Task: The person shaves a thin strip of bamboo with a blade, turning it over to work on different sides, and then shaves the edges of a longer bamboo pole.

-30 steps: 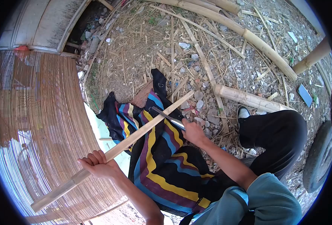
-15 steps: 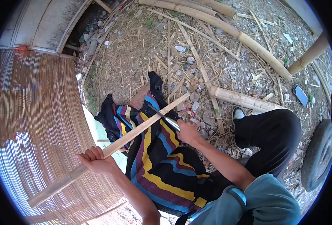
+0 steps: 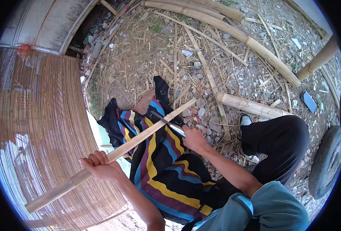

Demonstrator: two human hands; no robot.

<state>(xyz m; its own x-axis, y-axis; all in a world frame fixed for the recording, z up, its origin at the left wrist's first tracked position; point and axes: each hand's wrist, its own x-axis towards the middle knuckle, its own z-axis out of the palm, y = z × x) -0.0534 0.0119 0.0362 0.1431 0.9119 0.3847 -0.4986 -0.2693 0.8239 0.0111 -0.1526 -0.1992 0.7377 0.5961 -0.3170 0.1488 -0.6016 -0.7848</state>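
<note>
A long split bamboo strip [image 3: 137, 139] lies slantwise across my lap, its far end above the stony ground. My left hand [image 3: 99, 165] is closed around its lower part, with the near end sticking out beyond the fist. In my closed right hand [image 3: 194, 138] is a knife [image 3: 176, 128] with a silvery handle. Its dark blade crosses the strip near the far end, touching or very close to it. Under the strip, a black cloth with yellow, blue and purple stripes [image 3: 170, 177] covers my legs.
A slatted bamboo screen [image 3: 51, 107] stands on the left. Thick bamboo poles [image 3: 270, 56] lie at the upper right, and a cut bamboo piece [image 3: 251, 104] lies by my shoe [image 3: 245, 120]. A blue phone-like slab [image 3: 308, 101] and a tyre [image 3: 326, 163] are on the right.
The bamboo strip has shifted slightly toward the lower left. Both hands keep their grips, and the knife stays across the strip. The whole view has moved a little.
</note>
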